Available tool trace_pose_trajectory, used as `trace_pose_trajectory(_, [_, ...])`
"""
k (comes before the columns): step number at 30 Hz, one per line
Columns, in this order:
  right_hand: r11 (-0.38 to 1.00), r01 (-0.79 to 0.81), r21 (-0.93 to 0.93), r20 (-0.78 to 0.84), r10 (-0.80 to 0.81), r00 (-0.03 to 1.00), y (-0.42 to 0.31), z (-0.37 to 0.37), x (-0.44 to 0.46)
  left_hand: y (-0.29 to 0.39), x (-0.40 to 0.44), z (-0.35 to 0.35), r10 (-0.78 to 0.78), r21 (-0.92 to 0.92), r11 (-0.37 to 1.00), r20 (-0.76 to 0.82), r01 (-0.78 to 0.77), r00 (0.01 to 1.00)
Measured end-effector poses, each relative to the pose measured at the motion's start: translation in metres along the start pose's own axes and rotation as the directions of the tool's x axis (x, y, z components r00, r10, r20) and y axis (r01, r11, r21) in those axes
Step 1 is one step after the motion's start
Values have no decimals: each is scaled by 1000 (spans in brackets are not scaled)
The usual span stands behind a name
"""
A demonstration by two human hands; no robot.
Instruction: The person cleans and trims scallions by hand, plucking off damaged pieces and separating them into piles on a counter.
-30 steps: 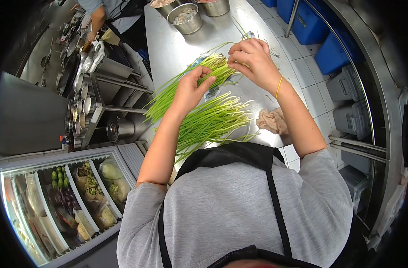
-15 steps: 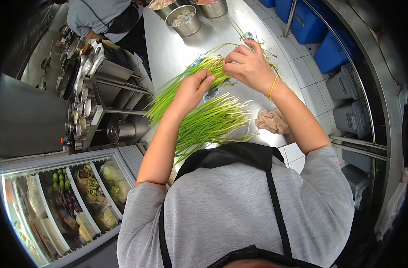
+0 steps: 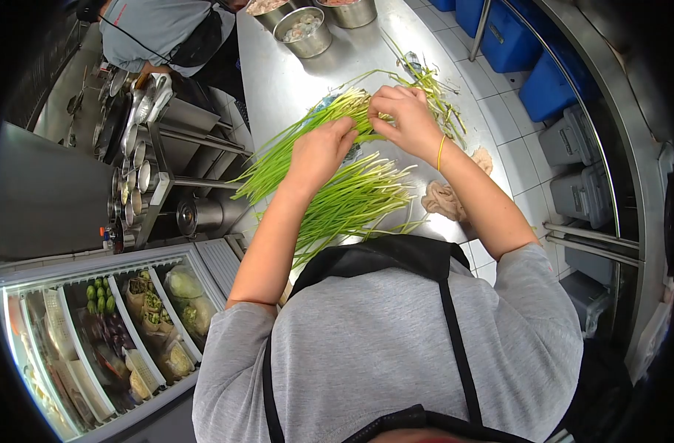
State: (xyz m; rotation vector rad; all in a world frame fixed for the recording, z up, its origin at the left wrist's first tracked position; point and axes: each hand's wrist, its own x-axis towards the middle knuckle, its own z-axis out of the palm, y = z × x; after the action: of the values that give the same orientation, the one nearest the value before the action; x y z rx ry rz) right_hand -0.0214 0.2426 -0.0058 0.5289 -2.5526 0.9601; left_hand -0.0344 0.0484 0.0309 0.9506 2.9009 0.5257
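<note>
Two bunches of long green chives with pale ends lie on the steel table. Over the far bunch, my left hand is closed with thumb and fingers pinched on chives. My right hand is just right of it at the pale ends, fingers curled in a pinch on chive stalks; its fingertips are partly hidden. The near bunch lies closer to my body, pale ends to the right. Thin trimmings are scattered beyond and right of my right hand. Bluish plastic shows under the far bunch.
Steel pots of food stand at the table's far end. A crumpled brown cloth lies under my right forearm. A co-worker stands at far left, near a rack of pans. An open chiller of vegetables is at lower left.
My right hand has come down and slightly left, closer to my left hand. More trimmings show beyond it. The co-worker has shifted left.
</note>
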Motion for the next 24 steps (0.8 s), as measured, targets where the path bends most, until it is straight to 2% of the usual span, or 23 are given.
trace_pose_trajectory(1, [994, -92, 51, 26, 91, 996, 0, 1, 0, 0, 0, 1, -3, -16, 1000, -17, 2, 1000])
trace_pose_trajectory(2, [994, -92, 52, 28, 91, 995, 1, 5, 0, 1, 0, 3, -5, -32, 999, -33, 4, 999])
trace_pose_trajectory(4, [987, -126, 99, -85, 134, 987, 7, 14, -1, 2, 0, 5, -19, -32, 999, -46, 17, 999])
trace_pose_trajectory(7, [963, -208, 169, -128, 231, 965, 18, 18, -2, 0, -2, 8, -44, -35, 999, -77, 41, 996])
trace_pose_trajectory(8, [963, -208, 169, -126, 230, 965, 30, 18, -4, -2, -3, 9, -56, -38, 998, -90, 52, 994])
trace_pose_trajectory(10, [940, -318, 125, -334, 342, 879, 67, 14, -9, -10, -9, 8, -84, -80, 994, -105, 76, 991])
trace_pose_trajectory(12, [917, -400, 18, -378, 376, 846, 93, 5, -18, -19, -15, 6, -114, -121, 988, -118, 100, 986])
trace_pose_trajectory(13, [917, -399, 18, -377, 376, 847, 99, -2, -23, -23, -18, 5, -150, -141, 981, -107, 135, 983])
trace_pose_trajectory(15, [854, -479, 204, -360, 520, 774, 105, -19, -26, -30, -20, 4, -188, -163, 972, -98, 170, 977])
trace_pose_trajectory(16, [853, -480, 203, -357, 521, 775, 103, -22, -26, -34, -21, 3, -242, -223, 949, -55, 224, 969])
trace_pose_trajectory(18, [882, -430, 194, -239, 468, 851, 98, -28, -28, -46, -23, 8, -290, -280, 919, -6, 277, 957])
trace_pose_trajectory(19, [881, -432, 194, -241, 470, 849, 95, -28, -30, -54, -23, 14, -275, -427, 868, 15, 255, 961])
trace_pose_trajectory(20, [914, -405, 27, -203, 402, 893, 91, -26, -30, -62, -22, 19, -256, -563, 794, 33, 230, 966])
trace_pose_trajectory(21, [924, -357, -137, -150, 337, 930, 87, -24, -29, -60, -21, 18, -256, -562, 794, 33, 229, 966])
trace_pose_trajectory(23, [922, -353, -157, -131, 335, 933, 76, -23, -27, -57, -21, 14, -253, -726, 640, 109, 251, 961])
trace_pose_trajectory(24, [919, -350, -179, -113, 334, 936, 71, -24, -25, -54, -22, 12, -257, -726, 640, 106, 252, 961])
